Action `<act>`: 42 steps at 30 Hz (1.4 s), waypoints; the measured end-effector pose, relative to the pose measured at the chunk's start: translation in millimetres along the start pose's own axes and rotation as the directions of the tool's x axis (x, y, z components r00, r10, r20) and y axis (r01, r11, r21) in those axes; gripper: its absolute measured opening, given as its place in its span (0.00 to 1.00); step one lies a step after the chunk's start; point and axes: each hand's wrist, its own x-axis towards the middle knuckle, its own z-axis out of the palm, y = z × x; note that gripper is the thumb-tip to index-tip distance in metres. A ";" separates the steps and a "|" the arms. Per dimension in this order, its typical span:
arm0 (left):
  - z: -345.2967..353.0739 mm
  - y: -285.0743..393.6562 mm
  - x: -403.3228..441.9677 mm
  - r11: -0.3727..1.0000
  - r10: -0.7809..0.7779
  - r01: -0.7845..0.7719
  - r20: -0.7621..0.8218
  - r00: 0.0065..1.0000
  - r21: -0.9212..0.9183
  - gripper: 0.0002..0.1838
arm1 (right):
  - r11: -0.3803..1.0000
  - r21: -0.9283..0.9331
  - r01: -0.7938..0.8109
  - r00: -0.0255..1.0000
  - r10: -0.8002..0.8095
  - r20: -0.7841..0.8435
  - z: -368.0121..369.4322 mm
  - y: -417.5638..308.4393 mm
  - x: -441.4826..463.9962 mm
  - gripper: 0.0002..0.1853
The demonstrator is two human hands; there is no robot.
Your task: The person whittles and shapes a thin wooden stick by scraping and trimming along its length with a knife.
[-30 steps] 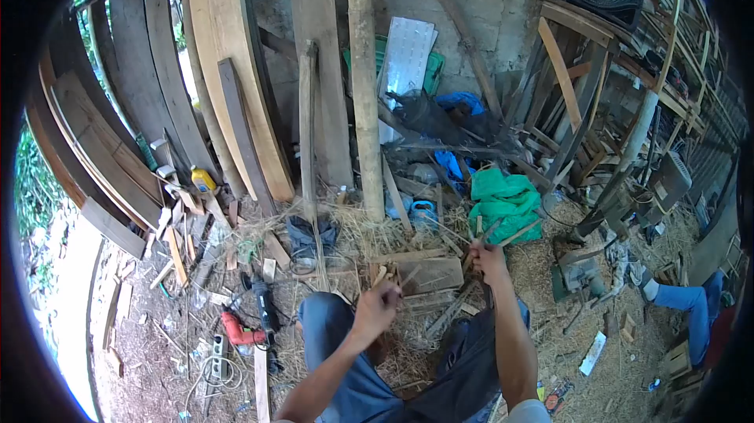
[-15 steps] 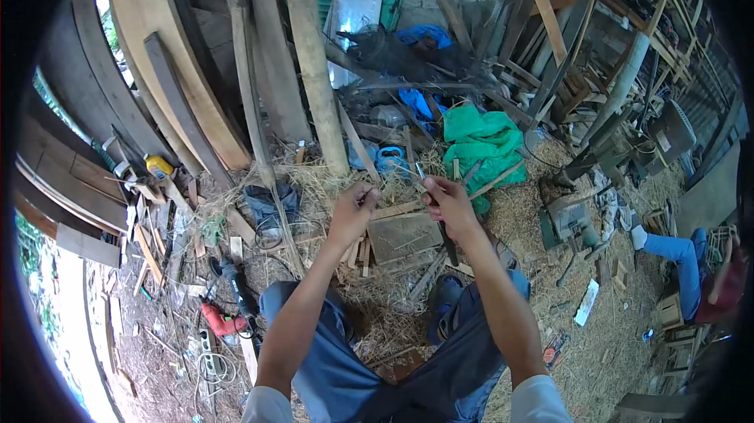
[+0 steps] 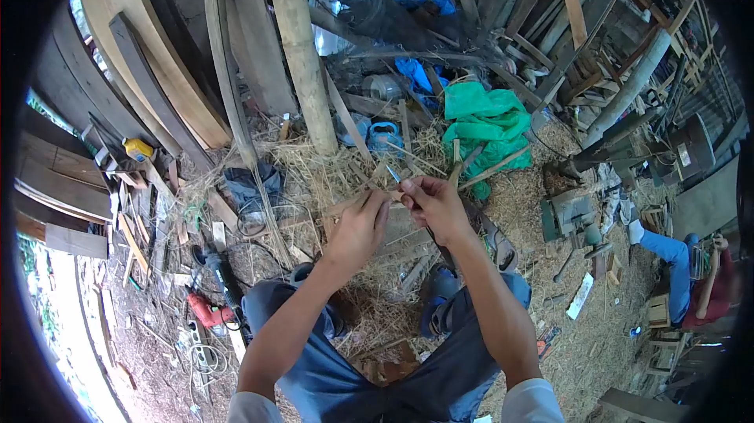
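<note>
Both of my hands are close together over the straw-strewn ground. My right hand (image 3: 438, 207) is closed round a thin pointed tool (image 3: 393, 175), whose bright tip points up and left. My left hand (image 3: 357, 233) sits just left of it, fingers drawn together; whatever lies between them is too small to make out. Below the hands, a wooden board (image 3: 400, 227) is partly hidden. Beyond them stands a blue container (image 3: 385, 139), with a green cloth (image 3: 487, 126) to its right.
A red drill (image 3: 209, 311) and a dark power tool (image 3: 222, 275) lie at left. Planks (image 3: 149, 54) and a post (image 3: 301, 54) lean behind. A machine (image 3: 572, 213) stands right; a person in red (image 3: 709, 293) sits beyond.
My left hand has moved up and right toward my right hand, and both are now nearly touching. My right hand still holds the thin tool. The view has shifted.
</note>
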 end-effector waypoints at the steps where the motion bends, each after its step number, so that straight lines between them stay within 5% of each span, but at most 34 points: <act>1: -0.9 2.0 1.0 0.999 0.025 -0.025 0.026 0.999 0.019 0.04 | 0.999 0.039 -0.025 1.000 0.025 -0.010 -1.5 -2.2 1.2 0.12; 15: -13.6 15.1 -3.1 0.991 -0.129 0.129 0.020 0.991 -0.040 0.03 | 0.989 -0.147 0.014 0.997 -0.026 -0.077 4.0 -8.1 3.6 0.11; 17: -12.3 11.8 -4.5 0.989 -0.143 0.142 0.002 0.990 -0.047 0.03 | 0.944 -0.274 0.184 0.977 -0.205 -0.051 4.6 12.5 5.5 0.10; 18: -11.5 11.8 -3.6 0.986 -0.162 0.162 -0.011 0.987 -0.048 0.03 | 0.932 -0.360 0.049 0.997 -0.070 -0.045 19.5 1.7 -6.8 0.09; 21: -13.1 18.6 -4.3 0.985 -0.161 0.158 -0.034 0.986 -0.074 0.03 | 0.969 -0.227 0.099 0.981 -0.133 -0.138 13.1 -1.7 -7.8 0.09; 23: -15.0 22.1 -6.8 0.987 -0.136 0.132 -0.037 0.990 -0.094 0.03 | 0.972 -0.234 0.038 0.992 -0.064 -0.105 8.2 -7.4 -9.6 0.12; 27: -12.7 20.7 -9.1 0.990 -0.126 0.123 -0.050 0.991 -0.066 0.03 | 0.938 -0.295 0.183 0.978 -0.204 -0.043 17.2 4.5 -13.1 0.12; 29: -11.2 23.2 -17.3 0.991 -0.116 0.113 -0.034 0.993 -0.069 0.03 | 0.950 -0.296 0.099 0.968 -0.162 -0.194 4.0 -6.2 -6.9 0.14; 31: -12.5 25.7 -15.2 0.987 -0.144 0.142 -0.033 0.989 -0.071 0.03 | 0.932 -0.282 0.226 0.942 -0.283 -0.182 3.6 -3.9 -1.5 0.11; 35: -16.7 17.6 -17.3 0.992 -0.126 0.125 -0.043 0.991 -0.018 0.03 | 0.949 -0.266 0.166 0.974 -0.200 -0.106 -1.7 5.6 -6.1 0.13; 38: -16.4 16.0 -17.1 0.996 -0.086 0.085 -0.039 0.996 -0.042 0.04 | 0.990 -0.032 0.139 0.975 -0.143 -0.169 -21.0 -9.2 -1.6 0.13; 42: -19.5 20.5 -15.6 0.994 -0.110 0.109 -0.050 0.993 -0.017 0.05 | 0.991 -0.065 0.118 0.977 -0.128 -0.169 -9.9 -6.6 -19.2 0.12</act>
